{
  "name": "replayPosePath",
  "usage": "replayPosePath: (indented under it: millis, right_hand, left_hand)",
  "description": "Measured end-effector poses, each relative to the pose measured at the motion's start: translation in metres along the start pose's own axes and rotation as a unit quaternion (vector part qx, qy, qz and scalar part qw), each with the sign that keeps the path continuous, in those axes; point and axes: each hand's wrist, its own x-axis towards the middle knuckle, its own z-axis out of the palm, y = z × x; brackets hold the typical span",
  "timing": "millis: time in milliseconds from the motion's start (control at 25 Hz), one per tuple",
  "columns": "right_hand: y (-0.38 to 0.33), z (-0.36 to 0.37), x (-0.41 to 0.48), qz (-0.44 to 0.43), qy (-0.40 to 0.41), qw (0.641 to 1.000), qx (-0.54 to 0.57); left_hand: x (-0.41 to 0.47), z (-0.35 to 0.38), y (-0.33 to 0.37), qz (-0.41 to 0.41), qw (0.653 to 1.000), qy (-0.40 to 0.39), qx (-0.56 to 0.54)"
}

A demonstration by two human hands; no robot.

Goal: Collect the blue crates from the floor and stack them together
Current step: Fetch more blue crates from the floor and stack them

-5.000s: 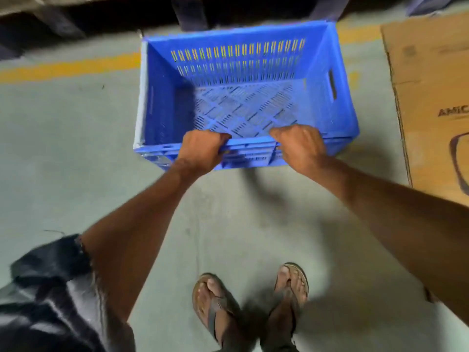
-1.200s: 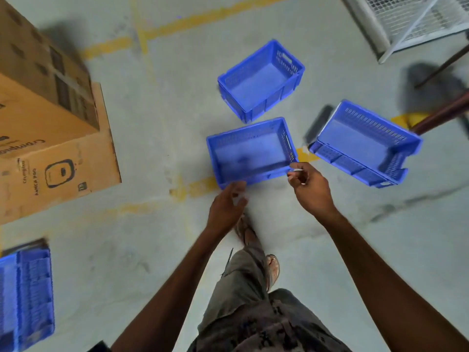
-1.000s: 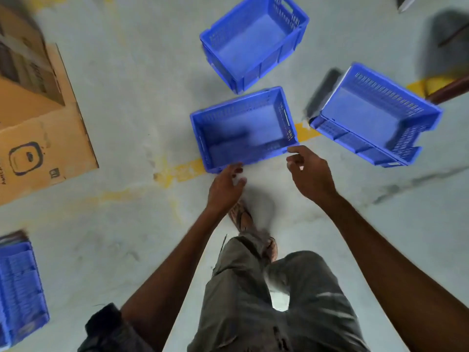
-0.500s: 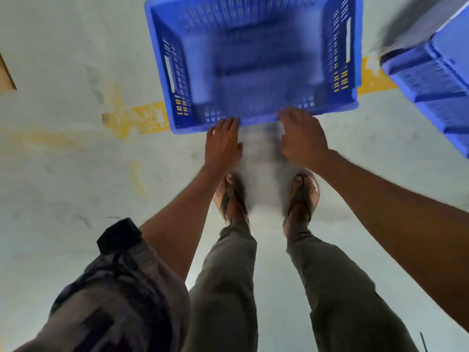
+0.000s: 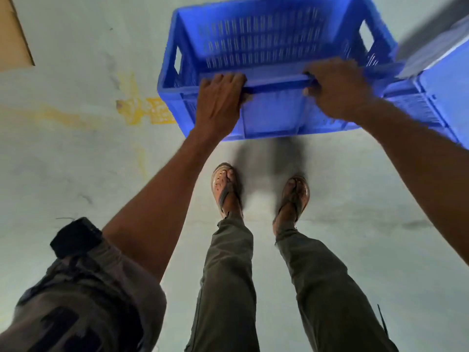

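Head cam: L hand (image 5: 219, 97), R hand (image 5: 337, 90) grip blue crate (image 5: 266, 41) rim; fingertips hidden; 2nd crate (image 5: 441, 85) cropped.

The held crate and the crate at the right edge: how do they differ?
Left hand and right hand grip the held crate by its near rim; neither touches the right-edge crate. The held crate shows its slotted inside; the right-edge crate is mostly out of frame. Both are blue plastic.
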Motion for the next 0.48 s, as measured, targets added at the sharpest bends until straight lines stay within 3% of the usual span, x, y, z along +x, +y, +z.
replayPosePath:
  millis: [160, 280, 400, 480]
  right_hand:
    - [-0.030, -0.141, -0.034, -0.032, -0.036, 0.998, 0.028]
    - [-0.070, -0.231, -0.094, -0.073, -0.078, 0.994, -0.028]
    - [-0.116, -0.290, -0.148, -0.135, -0.097, 0.985, -0.035]
    - [-0.149, -0.304, -0.181, -0.184, -0.050, 0.980, -0.058]
  left_hand:
    - [-0.002, -0.155, 0.002, -0.023, 0.992, -0.057, -0.107]
    - [-0.042, -0.270, 0.015, -0.062, 0.981, -0.087, -0.164]
    - [-0.108, -0.357, 0.024, -0.092, 0.974, -0.092, -0.186]
    - [-0.158, -0.394, 0.023, -0.106, 0.975, -0.097, -0.172]
